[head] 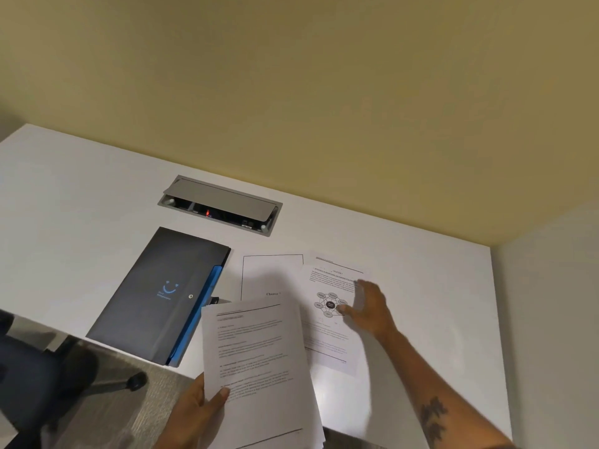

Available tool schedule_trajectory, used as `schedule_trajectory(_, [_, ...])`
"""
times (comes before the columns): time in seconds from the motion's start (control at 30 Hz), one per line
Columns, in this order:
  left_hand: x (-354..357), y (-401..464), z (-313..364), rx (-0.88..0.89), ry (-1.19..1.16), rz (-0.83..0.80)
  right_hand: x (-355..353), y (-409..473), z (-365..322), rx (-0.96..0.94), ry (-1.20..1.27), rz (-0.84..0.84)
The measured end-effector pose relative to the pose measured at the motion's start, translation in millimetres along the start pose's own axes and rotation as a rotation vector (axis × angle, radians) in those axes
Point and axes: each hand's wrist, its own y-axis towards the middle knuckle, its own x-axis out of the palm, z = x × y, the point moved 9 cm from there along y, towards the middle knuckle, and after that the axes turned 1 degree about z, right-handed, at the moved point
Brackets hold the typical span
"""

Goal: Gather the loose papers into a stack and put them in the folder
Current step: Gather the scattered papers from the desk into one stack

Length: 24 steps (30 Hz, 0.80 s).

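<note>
My left hand (197,405) grips a stack of printed papers (256,367) by its lower left edge, lifted above the near edge of the white desk (81,189). My right hand (368,306) lies flat, fingers spread, on a loose sheet with a round diagram (327,322). Another loose sheet with a black border (270,277) lies on the desk, partly under the held stack. The dark grey folder (162,293) with a blue smiley and blue inner edge lies closed to the left.
A grey cable hatch (220,204) with its lid raised is set into the desk behind the folder. A dark office chair (42,377) stands at the lower left. A yellow wall (324,92) backs the desk; a white panel (551,319) borders its right side.
</note>
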Motion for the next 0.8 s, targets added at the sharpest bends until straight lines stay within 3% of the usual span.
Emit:
schedule_trajectory(0.17, [-12,1,-16,-0.035,0.021,-0.001,-13,39,0,-0.073,-0.327,-0.133])
schedule_trajectory(0.3, [-17,1,-24,-0.048,0.078,0.013,-1,48,9,-0.041,-0.411,-0.215])
schedule_trajectory(0.5, [-18,3,-25,-0.069,0.056,0.037,11,35,10,-0.041,-0.411,-0.154])
schedule_trajectory(0.6, [-13,5,-18,-0.064,-0.004,0.024,8,25,11,-0.046,-0.262,-0.053])
schedule_trajectory(0.8, [-7,10,2,0.008,-0.065,-0.004,7,0,54,0.220,0.260,0.134])
